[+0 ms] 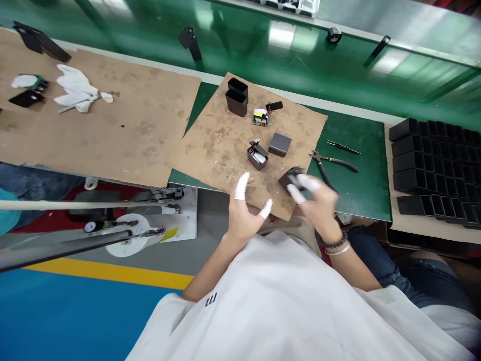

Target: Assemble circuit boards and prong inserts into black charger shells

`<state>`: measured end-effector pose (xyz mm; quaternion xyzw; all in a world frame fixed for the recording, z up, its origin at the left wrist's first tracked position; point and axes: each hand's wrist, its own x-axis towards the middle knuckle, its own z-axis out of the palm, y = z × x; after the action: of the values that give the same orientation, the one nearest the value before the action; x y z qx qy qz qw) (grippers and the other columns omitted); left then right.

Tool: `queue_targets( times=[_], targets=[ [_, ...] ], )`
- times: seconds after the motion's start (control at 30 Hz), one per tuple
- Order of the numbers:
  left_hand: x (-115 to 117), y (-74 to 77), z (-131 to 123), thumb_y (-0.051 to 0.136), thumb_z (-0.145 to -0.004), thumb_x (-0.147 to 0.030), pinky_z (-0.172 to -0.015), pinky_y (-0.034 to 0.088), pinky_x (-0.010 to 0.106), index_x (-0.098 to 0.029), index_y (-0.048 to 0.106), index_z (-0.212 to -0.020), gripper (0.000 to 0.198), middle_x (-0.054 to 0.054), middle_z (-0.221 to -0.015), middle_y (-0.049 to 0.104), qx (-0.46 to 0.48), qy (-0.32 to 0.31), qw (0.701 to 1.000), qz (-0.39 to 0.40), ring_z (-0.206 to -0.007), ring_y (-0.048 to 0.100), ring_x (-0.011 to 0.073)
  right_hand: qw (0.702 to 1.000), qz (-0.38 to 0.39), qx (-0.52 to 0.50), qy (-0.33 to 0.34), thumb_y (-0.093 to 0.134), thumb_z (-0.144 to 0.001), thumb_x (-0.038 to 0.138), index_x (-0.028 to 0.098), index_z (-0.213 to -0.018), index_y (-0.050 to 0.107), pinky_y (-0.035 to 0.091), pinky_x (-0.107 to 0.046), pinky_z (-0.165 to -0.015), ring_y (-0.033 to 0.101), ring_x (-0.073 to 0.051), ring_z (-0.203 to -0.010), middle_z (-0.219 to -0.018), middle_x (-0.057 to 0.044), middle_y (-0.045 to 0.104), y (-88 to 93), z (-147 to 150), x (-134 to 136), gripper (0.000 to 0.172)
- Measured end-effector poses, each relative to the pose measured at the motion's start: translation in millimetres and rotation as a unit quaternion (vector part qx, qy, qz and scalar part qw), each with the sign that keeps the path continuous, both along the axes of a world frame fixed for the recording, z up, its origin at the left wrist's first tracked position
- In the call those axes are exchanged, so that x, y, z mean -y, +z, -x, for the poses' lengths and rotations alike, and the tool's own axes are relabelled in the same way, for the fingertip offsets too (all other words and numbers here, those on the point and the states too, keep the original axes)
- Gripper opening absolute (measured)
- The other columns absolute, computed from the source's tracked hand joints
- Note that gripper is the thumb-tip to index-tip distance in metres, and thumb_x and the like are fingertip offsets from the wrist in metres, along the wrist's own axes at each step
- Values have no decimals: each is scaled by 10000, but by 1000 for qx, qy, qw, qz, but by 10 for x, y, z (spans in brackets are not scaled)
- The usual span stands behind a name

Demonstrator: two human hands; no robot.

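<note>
My left hand [243,213], with white finger cots on, is held over the front edge of the cardboard with thumb and index finger apart and nothing in it. White cots also cover fingertips of my right hand [317,200], which grips a dark plastic case [286,181]; motion blurs its contents. Just beyond my left hand stands an open dark case [257,156] with a white part and wires inside. Close to it lies a closed grey case [280,144]. Farther back are a small circuit board [260,118] with a black plate and two empty upright cases [237,98].
Right of the cardboard [210,145] lie cutting pliers [330,163] and tweezers [343,146]. Rows of black cases [432,165] fill the far right. White gloves [78,90] lie on the left cardboard. A machine with rods [131,235] stands below left. Another person's legs [391,265] are at right.
</note>
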<state>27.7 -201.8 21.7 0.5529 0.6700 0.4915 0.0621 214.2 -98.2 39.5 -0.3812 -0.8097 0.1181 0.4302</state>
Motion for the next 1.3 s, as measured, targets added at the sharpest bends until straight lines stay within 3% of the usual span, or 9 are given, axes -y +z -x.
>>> queue_targets(
  times=[0.1,0.23,0.33,0.47,0.67,0.83,0.93,1.13,1.3],
  targets=[
    [111,-14,111,720,-886,-293,-1076,535,455,-193,385,-1522,726,135,-1231,673,-17,32,999,4,-1187,665,274,999,-7,31,38,714,-928,314,235,-1019,747,626,-335,-651,751,-218,-706,-848,-65,791,-72,44,27,125],
    [166,-55,118,708,-897,-276,-1067,539,452,-191,479,-1458,612,139,-1222,673,-19,41,999,14,-1178,662,268,998,-65,-3,0,743,-909,289,235,-1059,733,636,-362,-751,769,-245,-851,-983,-99,798,-113,63,15,160],
    [169,-73,61,694,-909,-278,-1059,548,445,-192,525,-1418,543,144,-1242,671,-13,41,999,27,-1188,665,270,997,-48,27,54,690,-948,274,229,-1071,729,615,-337,-651,750,-227,-766,-931,-93,790,-124,67,-11,137],
    [168,-72,9,686,-918,-246,-1061,558,415,-196,560,-1387,488,142,-1273,667,-13,21,1000,17,-1219,664,261,999,-25,-3,29,733,-914,285,253,-1136,715,628,-392,-818,750,-250,-947,-1070,-100,776,-148,59,-32,225],
    [114,-99,-84,678,-913,-240,-1043,573,407,-213,594,-1346,441,121,-1245,670,8,9,1000,26,-1181,677,248,994,109,20,25,669,-916,388,243,-975,720,609,-434,-798,706,-264,-896,-965,-99,741,-333,86,-88,164],
    [-94,-157,-281,731,-871,-268,-1126,524,459,-220,413,-1513,718,163,-1429,599,63,-84,992,68,-1335,610,289,980,183,-77,10,777,-818,405,241,-929,687,608,-447,-881,725,-263,-949,-995,-82,767,-262,115,40,218],
    [-220,-129,-368,765,-856,-298,-1128,524,451,-208,385,-1525,775,180,-1443,598,91,-124,988,22,-1344,612,294,932,292,-214,-11,844,-733,461,242,-914,620,619,-404,-861,730,-231,-917,-964,-48,757,-133,192,192,362],
    [-326,171,-369,816,-806,-285,-1055,577,394,-188,586,-1310,562,125,-1270,714,74,-105,987,-92,-1195,697,241,763,529,-371,14,812,-733,455,260,-971,589,630,-335,-747,735,-208,-906,-1064,-25,758,91,248,315,380],
    [-329,336,-312,812,-783,-332,-1031,591,412,-203,608,-1266,540,102,-1248,735,44,-103,991,-68,-1163,713,250,744,552,-373,49,699,-829,536,249,-951,635,628,-343,-703,734,-212,-822,-930,-26,769,169,141,229,319]
  ],
)
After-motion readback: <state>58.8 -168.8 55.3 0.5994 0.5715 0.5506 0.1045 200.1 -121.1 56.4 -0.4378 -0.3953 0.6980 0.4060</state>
